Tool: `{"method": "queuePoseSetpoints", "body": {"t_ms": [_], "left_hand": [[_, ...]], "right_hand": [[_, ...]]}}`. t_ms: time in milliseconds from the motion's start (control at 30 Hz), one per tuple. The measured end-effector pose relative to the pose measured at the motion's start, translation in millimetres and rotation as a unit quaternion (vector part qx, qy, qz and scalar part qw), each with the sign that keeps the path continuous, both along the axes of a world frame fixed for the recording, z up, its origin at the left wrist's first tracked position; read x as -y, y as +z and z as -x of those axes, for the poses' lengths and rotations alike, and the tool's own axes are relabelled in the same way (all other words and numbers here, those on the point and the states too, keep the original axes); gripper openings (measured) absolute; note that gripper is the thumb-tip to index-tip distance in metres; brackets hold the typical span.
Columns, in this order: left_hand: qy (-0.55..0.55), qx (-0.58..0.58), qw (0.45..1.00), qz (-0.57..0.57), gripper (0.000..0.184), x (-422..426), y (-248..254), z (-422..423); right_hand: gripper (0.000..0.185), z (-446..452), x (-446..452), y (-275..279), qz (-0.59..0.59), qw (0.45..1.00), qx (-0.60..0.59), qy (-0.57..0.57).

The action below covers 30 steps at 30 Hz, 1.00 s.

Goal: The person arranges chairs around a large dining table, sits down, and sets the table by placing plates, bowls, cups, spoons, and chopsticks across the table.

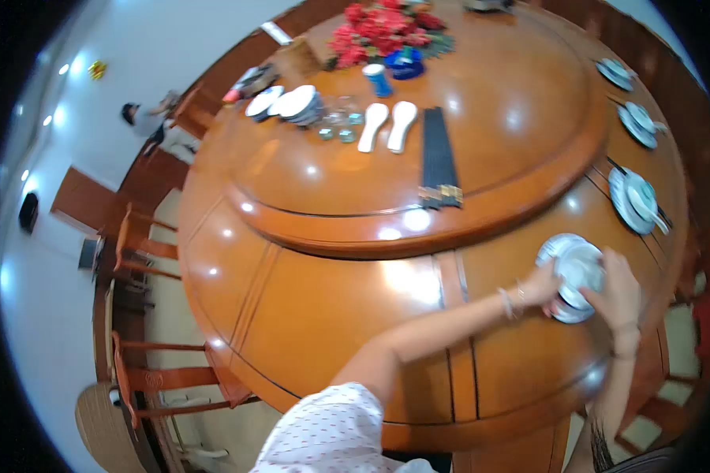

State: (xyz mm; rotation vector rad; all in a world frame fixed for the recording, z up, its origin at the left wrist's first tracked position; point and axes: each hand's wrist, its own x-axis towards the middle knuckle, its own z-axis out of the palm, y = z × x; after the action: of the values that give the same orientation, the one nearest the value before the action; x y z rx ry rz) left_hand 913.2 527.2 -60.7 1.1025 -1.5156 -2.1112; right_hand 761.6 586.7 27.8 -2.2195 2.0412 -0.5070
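Observation:
A white bowl (580,266) sits over a patterned plate (573,314) near the right front edge of the round wooden table (347,315). My left hand (541,285) closes on the bowl's left side, its fingers partly hidden by the dishes. On the opposite side, my right hand (618,290) curls around the bowl's rim. Blur hides whether the bowl rests on the plate or is slightly raised.
The raised turntable (521,158) carries black chopsticks (440,154), two white spoons (402,126), glasses (338,122), stacked dishes (298,102), a blue can (377,80) and red flowers (383,31). Place settings (635,201) line the right. Another person (146,118) is far left.

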Motion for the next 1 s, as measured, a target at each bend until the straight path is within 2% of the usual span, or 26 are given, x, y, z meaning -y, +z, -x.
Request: {"method": "queuePoseSetpoints", "body": {"t_ms": [33,100,167,200,267,300,367,400,500,567,633,767,833,1000], "left_hand": [[0.008,-0.029,0.999,0.018,0.054,0.0,-3.6,0.4],[0.019,-0.119,0.992,0.021,0.047,-0.5,12.5,-9.0],[0.033,-0.169,0.985,0.031,0.039,0.2,43.4,-36.0],[0.012,-0.152,0.987,0.048,0.036,4.8,54.5,-52.6],[0.018,-0.164,0.985,0.06,0.035,11.1,68.2,-92.1],[0.013,-0.173,0.983,0.065,0.034,13.2,73.1,-113.9],[0.025,-0.139,0.988,0.068,0.034,17.0,80.6,-164.0],[0.031,-0.138,0.988,0.066,0.034,18.0,81.6,-191.5],[0.047,-0.125,0.989,0.061,0.036,22.6,78.2,-281.4],[0.052,-0.099,0.991,0.074,0.041,25.6,82.5,-348.4],[0.086,-0.075,0.99,0.08,0.039,28.7,77.6,-414.9],[0.119,0.046,0.989,0.078,0.034,49.0,94.3,-533.1],[0.151,0.036,0.985,0.077,0.033,59.4,90.6,-575.9],[0.17,-0.015,0.984,0.048,0.033,77.6,90.3,-625.2]], "right_hand": [[0.054,1.7,-6.4,3.0,0.036,0.999,0.035,-0.021],[0.054,3.8,-17.1,27.6,0.018,0.985,0.167,-0.028],[0.053,-14.7,-24.0,40.0,0.086,0.926,0.365,-0.052],[0.053,-20.1,-21.6,41.4,0.087,0.927,0.363,-0.042],[0.058,-31.3,-11.1,41.6,0.126,0.864,0.482,0.073],[0.058,-51.0,-4.8,43.9,0.127,0.864,0.481,0.078],[0.065,-110.3,8.2,47.5,0.109,0.797,0.588,0.085],[0.072,-144.7,15.3,50.0,0.102,0.789,0.6,0.084],[0.072,-225.8,42.2,30.1,0.126,0.808,0.563,0.12],[0.07,-292.7,56.6,29.2,0.06,0.781,0.612,0.11],[0.065,-358.5,80.0,28.5,0.031,0.732,0.664,0.146],[0.054,-466.5,126.7,28.0,0.031,0.732,0.674,0.096],[0.055,-494.5,152.1,6.6,-0.002,0.71,0.7,0.072],[0.053,-536.7,196.7,-44.9,0.059,0.793,0.607,-0.016]]}}
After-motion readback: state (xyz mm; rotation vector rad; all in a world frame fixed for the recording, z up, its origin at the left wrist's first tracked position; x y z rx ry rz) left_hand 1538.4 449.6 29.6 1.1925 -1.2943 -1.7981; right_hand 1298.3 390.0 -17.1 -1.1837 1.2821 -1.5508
